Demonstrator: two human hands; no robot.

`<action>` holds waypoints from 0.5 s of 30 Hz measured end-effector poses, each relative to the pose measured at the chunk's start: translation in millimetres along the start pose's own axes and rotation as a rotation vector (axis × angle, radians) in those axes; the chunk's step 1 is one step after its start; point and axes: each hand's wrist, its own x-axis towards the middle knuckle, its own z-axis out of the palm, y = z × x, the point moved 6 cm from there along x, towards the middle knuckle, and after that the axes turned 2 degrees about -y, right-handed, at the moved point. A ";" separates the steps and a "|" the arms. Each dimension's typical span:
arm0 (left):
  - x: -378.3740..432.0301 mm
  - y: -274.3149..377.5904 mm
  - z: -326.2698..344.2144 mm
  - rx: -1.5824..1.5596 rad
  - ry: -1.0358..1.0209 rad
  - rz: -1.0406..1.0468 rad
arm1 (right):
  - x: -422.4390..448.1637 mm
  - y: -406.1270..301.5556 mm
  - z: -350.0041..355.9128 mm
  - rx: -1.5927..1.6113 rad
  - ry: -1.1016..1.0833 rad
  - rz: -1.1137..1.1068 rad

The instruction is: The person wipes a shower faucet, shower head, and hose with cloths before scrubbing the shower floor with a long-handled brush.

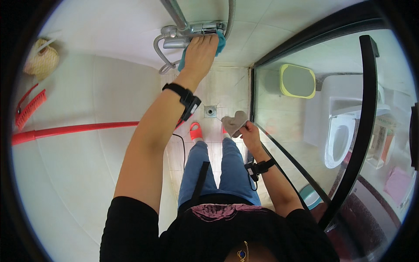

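Observation:
My left hand (201, 54) presses a teal cloth (221, 44) against the underside of a chrome shower mixer (199, 29) on the tiled wall. Parts of the cloth stick out on both sides of the fingers. Lower and to the right, my right hand (251, 135) pinches a crumpled grey-brown cloth (236, 122) in front of my legs. A metal shower hose (157, 49) loops down at the mixer's left, and a chrome riser pipe (175, 14) rises from its top.
A red pole (88, 127) crosses at left, near a red brush (31, 109) and a yellow woven item (42, 60). A black-framed glass partition (356, 131) stands at right; beyond it are a yellow-rimmed bin (298, 81) and a toilet (340, 140). A floor drain (210, 111) lies ahead of my feet.

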 end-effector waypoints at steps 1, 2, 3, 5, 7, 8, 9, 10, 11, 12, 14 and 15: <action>-6.7 3.0 -12.5 -0.110 0.138 0.038 | 0.1 2.3 -2.2 0.004 0.004 0.000; -16.3 5.6 -25.9 -0.222 0.275 0.074 | 0.6 4.6 -6.1 0.032 0.037 -0.003; -35.3 7.1 -21.2 -0.264 0.121 0.078 | 0.3 3.2 -3.9 0.061 0.057 -0.010; -72.2 20.1 -15.8 -0.389 -0.065 0.052 | 3.0 -0.5 -4.4 0.129 0.077 0.029; -102.4 32.4 -22.3 -0.657 -0.177 -0.145 | 3.8 -7.0 -7.1 0.196 0.101 0.009; -117.7 34.2 -20.8 -0.839 -0.249 -0.317 | 4.4 -6.4 -7.7 0.199 0.104 0.010; -131.5 38.0 -21.8 -0.838 -0.248 -0.315 | 5.3 -7.8 -9.0 0.231 0.113 -0.006; -159.7 24.4 -7.8 -1.061 -0.290 -0.718 | 6.2 -8.6 -9.9 0.260 0.118 -0.021; -192.3 15.7 6.7 -1.265 -0.323 -1.134 | 7.2 -9.0 -9.7 0.260 0.114 -0.022; -212.8 9.6 10.8 -1.482 -0.224 -1.350 | 8.0 -7.4 -9.7 0.264 0.110 -0.022; -229.8 -2.3 8.6 -1.700 -0.112 -1.566 | 8.1 -5.0 -11.9 0.264 0.110 -0.021; -222.9 -10.6 -2.3 -1.840 0.072 -1.593 | 7.5 -3.3 -13.5 0.249 0.092 -0.018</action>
